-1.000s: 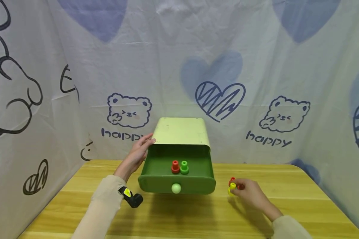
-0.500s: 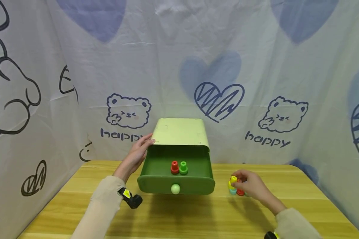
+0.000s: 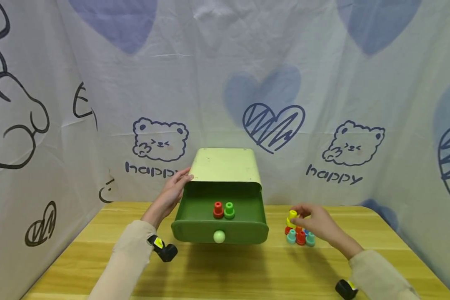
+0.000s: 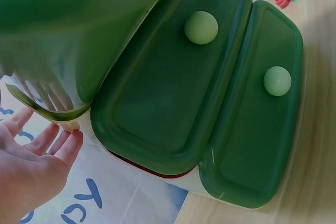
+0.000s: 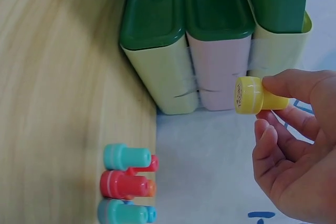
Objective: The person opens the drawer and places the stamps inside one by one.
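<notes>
In the head view, a yellow toy stamp is pinched between the thumb and fingers of my right hand. The right wrist view shows the stamp lying sideways to the lens, its printed face turned left. Under it on the table stand several more stamps, turquoise, red, orange and blue. My left hand rests against the left side of the top box of a drawer unit, fingers extended. Its green top drawer is pulled out, with a red stamp and a green stamp standing inside.
Below the open drawer, the left wrist view shows two closed green drawers, the middle drawer and the bottom drawer, with round knobs. The unit stands on a wooden table. A printed cloth hangs close behind it.
My right hand has lifted the yellow stamp up from the group, and the other stamps now show below it. The left hand keeps its place on the drawer unit.
</notes>
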`<state>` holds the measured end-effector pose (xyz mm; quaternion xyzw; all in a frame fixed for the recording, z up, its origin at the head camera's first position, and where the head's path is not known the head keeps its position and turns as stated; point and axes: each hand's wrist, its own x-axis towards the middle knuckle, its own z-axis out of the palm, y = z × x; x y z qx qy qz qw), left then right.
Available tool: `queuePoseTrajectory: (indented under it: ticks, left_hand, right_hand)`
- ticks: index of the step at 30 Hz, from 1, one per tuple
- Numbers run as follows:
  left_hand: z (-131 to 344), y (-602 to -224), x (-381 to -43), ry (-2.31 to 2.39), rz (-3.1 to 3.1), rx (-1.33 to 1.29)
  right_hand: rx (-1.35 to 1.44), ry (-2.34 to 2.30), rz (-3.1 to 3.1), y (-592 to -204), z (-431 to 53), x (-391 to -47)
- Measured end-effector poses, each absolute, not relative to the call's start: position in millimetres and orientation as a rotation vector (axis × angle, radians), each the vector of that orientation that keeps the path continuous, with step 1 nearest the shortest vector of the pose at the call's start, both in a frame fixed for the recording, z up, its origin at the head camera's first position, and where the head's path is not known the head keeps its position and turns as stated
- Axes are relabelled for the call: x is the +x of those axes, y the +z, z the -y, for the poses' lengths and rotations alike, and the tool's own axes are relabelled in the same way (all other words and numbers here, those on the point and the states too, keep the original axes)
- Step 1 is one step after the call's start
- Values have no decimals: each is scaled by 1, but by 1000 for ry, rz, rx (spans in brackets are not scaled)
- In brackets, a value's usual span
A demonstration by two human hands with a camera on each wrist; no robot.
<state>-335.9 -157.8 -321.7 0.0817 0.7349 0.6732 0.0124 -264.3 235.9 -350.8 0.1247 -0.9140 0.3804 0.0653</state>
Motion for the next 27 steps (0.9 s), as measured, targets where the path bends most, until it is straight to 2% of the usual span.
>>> queuePoseTrajectory:
  ticks: [27]
  left_hand:
    - [159,-323,-338,2127,-2267,272]
  right_hand:
    - [642,1009,2854,-296,-227,-269]
